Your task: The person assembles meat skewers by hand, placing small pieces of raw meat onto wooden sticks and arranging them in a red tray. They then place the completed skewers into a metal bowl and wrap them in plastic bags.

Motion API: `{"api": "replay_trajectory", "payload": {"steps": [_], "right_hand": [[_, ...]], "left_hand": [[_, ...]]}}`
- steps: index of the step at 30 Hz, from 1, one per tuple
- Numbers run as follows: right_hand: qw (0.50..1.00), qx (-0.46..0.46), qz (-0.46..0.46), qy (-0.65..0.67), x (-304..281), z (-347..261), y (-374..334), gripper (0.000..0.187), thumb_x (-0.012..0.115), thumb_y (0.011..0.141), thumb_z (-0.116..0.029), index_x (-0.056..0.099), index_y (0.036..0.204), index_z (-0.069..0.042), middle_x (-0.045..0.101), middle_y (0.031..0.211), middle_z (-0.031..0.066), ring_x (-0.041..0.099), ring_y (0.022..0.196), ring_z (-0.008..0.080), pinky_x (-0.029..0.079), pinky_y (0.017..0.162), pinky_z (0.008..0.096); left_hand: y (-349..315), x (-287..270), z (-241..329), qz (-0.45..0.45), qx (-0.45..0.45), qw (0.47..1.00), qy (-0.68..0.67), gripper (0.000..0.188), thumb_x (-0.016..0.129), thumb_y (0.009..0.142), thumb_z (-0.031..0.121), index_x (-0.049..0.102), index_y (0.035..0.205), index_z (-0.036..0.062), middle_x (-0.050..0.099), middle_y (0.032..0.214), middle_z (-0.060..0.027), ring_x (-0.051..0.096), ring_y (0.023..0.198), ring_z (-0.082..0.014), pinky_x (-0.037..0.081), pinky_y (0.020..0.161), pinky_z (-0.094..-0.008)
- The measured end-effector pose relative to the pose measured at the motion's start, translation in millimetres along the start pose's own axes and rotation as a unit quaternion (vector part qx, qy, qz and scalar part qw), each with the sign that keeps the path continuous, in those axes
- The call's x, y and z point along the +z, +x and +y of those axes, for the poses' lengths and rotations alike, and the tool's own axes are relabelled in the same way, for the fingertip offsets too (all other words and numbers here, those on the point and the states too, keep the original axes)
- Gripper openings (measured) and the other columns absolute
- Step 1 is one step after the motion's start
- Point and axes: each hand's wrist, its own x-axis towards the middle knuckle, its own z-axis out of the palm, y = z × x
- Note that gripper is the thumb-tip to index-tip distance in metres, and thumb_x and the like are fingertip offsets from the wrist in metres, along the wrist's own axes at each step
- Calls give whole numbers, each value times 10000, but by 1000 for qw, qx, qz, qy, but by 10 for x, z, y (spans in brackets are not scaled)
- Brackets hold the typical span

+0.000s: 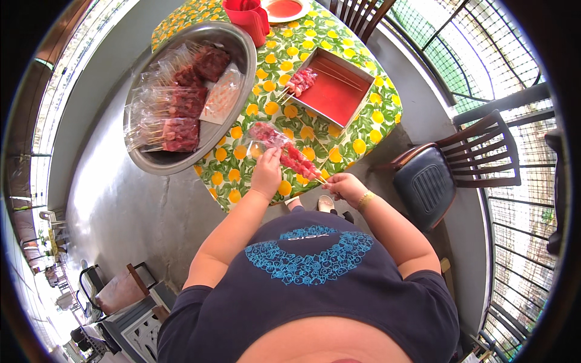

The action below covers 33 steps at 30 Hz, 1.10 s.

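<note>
A bundle of raw meat skewers (289, 156) in a clear bag (265, 134) hangs above the table edge (242, 175). The left hand (267, 172) pinches the bag; the right hand (345, 186) grips the stick ends. Beyond: red-lined tray (336, 92), metal basin (233, 42).

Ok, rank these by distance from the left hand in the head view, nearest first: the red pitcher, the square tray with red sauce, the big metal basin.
1. Square tray, across the table, up and right of the left hand.
2. Metal basin, on the table's left side, holding bagged skewers; only slightly farther than the tray.
3. Red pitcher, at the far edge.
</note>
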Motion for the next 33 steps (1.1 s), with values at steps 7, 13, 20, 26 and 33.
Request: {"api": "replay_trajectory", "payload": {"steps": [7, 13, 20, 26, 33], "right_hand": [[935, -102, -20, -338, 406, -500, 842, 165, 679, 904, -196, 775, 960, -74, 698, 757, 26, 610, 658, 98, 505, 583, 272], [806, -179, 45, -563, 667, -631, 1102, 212, 650, 857, -253, 787, 982, -149, 745, 902, 125, 721, 837, 283, 569, 779, 400], [761, -151, 90, -625, 812, -675, 1086, 264, 634, 881, -306, 768, 975, -99, 735, 956, 172, 705, 920, 359, 554, 841, 459], [974, -119, 143, -130, 499, -1370, 1408, 343, 585, 970, -291, 661, 1151, -10, 702, 1088, 214, 691, 1011, 330, 567, 876, 441], [926, -34, 181, 330, 964, -1847, 2060, 408, 691, 942, -255, 499, 1208, -13, 552, 1157, 196, 648, 893, 305, 596, 733, 452]], "left_hand": [[-112, -38, 46, -24, -1, 1000, 12, 467, 615, 816, -38, 612, 1281, -6, 585, 1285, -158, 571, 1088, -356, 490, 975, -420], [-232, 31, -14, -12, 36, 999, -12, 430, 567, 851, -3, 608, 1279, 3, 609, 1256, -144, 581, 1088, -350, 499, 944, -416], [-348, 131, -91, -4, -9, 996, -85, 277, 584, 811, -47, 633, 1076, 19, 619, 1135, -154, 604, 1053, -368, 508, 925, -424], [-342, 135, -120, 11, -15, 994, -109, 321, 595, 793, -54, 564, 1093, 58, 609, 1194, -172, 591, 1042, -405, 504, 913, -462], [-332, 121, -151, -13, 1, 992, -125, 335, 604, 767, -79, 554, 1078, 35, 595, 1158, -195, 575, 1073, -418, 488, 937, -468]]}}
